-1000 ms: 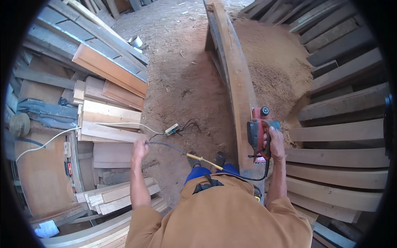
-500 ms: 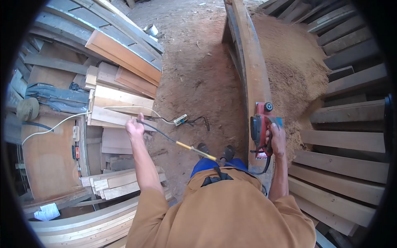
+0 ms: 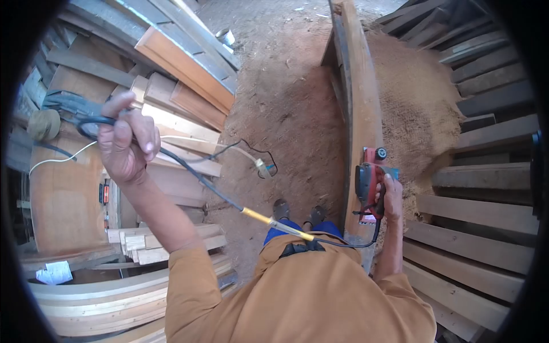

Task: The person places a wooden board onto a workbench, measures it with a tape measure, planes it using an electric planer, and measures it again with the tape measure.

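Red-and-black planer (image 3: 366, 182) on the plank (image 3: 364, 91), right of centre in frame, pale label (image 3: 369, 218) too blurry to read. Right hand (image 3: 392, 197) grips it; left hand (image 3: 127, 140), upper left, loosely holds the cord (image 3: 200, 178).

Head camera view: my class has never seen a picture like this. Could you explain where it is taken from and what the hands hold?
No robot here: a camera worn on the person's head looks forward and down, showing their own bare hands. The right hand grips a red power tool, perhaps a planer, which sits on a long wooden beam. The left hand is raised, holding a dark cord that runs to the tool. Boards are stacked on both sides.
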Available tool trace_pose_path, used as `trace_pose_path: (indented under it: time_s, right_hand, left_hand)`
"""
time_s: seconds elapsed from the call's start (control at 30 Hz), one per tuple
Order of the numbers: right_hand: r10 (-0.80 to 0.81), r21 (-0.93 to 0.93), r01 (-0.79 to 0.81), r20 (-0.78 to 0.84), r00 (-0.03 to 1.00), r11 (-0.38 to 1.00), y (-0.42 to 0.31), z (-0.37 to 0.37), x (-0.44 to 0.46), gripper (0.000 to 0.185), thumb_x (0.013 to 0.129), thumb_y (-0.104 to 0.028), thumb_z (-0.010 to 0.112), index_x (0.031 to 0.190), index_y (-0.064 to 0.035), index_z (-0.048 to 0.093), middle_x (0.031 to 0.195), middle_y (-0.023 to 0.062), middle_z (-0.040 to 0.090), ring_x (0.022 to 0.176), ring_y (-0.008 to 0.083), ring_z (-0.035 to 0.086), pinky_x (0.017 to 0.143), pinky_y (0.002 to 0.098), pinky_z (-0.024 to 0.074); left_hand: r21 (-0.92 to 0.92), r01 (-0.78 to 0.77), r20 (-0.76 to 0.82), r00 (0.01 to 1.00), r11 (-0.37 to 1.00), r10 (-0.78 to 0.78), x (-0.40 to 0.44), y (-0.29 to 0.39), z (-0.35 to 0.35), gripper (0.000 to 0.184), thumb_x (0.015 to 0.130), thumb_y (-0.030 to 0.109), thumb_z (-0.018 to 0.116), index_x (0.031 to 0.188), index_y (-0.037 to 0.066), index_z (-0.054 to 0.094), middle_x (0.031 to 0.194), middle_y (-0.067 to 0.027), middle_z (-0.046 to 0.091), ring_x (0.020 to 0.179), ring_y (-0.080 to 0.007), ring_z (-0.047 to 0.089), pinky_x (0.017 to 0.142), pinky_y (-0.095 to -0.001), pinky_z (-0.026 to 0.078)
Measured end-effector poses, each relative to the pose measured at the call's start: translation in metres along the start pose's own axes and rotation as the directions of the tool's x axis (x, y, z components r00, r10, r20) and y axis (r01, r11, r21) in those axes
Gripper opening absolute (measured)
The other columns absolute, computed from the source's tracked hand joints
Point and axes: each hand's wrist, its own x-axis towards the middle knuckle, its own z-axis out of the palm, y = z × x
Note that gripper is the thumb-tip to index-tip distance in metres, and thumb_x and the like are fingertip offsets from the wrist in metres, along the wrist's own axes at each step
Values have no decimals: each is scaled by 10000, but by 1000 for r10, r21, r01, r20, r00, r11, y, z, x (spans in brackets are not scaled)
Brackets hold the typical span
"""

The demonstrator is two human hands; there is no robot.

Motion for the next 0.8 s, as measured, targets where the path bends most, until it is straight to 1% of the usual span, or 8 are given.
trace_pose_path:
  time_s: [0.1, 0.17, 0.2, 0.33, 0.37, 0.5, 0.67, 0.8]
  right_hand:
    - [2, -5, -2, 1, 1000, 1000, 11, -6, 1, 309, 1053, -316, 507, 1129, -54, 653, 729, -26, 559, 565, 66, 533, 507, 237, 451]
    - [4, 22, -4, -23, 1000, 1000, 15, -4, 0, 319, 1052, -308, 508, 1194, -62, 654, 731, -26, 560, 571, 69, 536, 513, 241, 456]
    - [5, 35, -4, -33, 999, 999, 16, -3, -2, 330, 1051, -304, 508, 1227, -67, 655, 732, -25, 561, 573, 70, 538, 517, 243, 459]
    - [-27, -12, 26, -90, 996, 1000, 19, 2, -6, 289, 1015, -325, 551, 982, -50, 637, 700, -13, 586, 539, 86, 559, 492, 258, 470]
    - [-42, -19, 40, -87, 995, 999, 18, 4, -5, 293, 1015, -322, 550, 965, -48, 640, 694, -10, 591, 544, 87, 567, 495, 261, 474]
    - [-37, -4, 37, -104, 994, 999, 20, 11, 4, 317, 1011, -335, 551, 912, -48, 642, 670, -1, 597, 552, 95, 586, 502, 281, 487]
    - [-77, -41, 73, -111, 991, 996, -1, 27, 70, 349, 1007, -371, 546, 901, -48, 624, 669, 4, 590, 540, 110, 577, 506, 300, 486]
    - [-133, -54, 128, -86, 987, 990, -36, 34, 141, 355, 1016, -373, 526, 913, -45, 613, 679, 6, 580, 536, 111, 563, 494, 302, 473]
  left_hand:
    - [-61, 214, -165, 961, 975, -221, -31, -42, -38, 381, 1083, 213, 495, 1411, 19, 496, 742, -43, 545, 582, -110, 492, 506, -249, 430]
    - [-190, 342, -533, 751, 920, -389, -71, -80, -72, 361, 1083, 252, 502, 1364, 29, 546, 798, -9, 549, 664, -125, 525, 593, -254, 453]
    - [-287, 353, -594, 664, 891, -454, -91, -94, -79, 378, 1080, 299, 509, 1339, 32, 573, 846, -3, 559, 720, -129, 540, 657, -280, 475]
    - [-611, 225, -595, 501, 759, -628, -172, -149, -115, 374, 1019, 323, 549, 1185, -6, 614, 889, -23, 583, 752, -150, 560, 668, -302, 495]
    - [-653, 215, -666, 293, 726, -686, -185, -161, -117, 392, 1024, 360, 508, 1141, 3, 620, 870, -24, 607, 733, -152, 562, 660, -310, 488]
    - [-718, 238, -663, 56, 654, -747, -220, -193, -103, 417, 1032, 431, 442, 1031, 55, 622, 821, -15, 631, 708, -150, 560, 657, -328, 476]
    - [-768, 258, -639, -246, 586, -729, -264, -255, -95, 324, 998, 416, 531, 932, 101, 571, 821, -11, 610, 722, -173, 555, 688, -365, 506]
    - [-811, 322, -577, -304, 488, -758, -311, -312, -78, 321, 999, 403, 532, 952, 87, 566, 879, -38, 617, 792, -203, 583, 741, -412, 523]
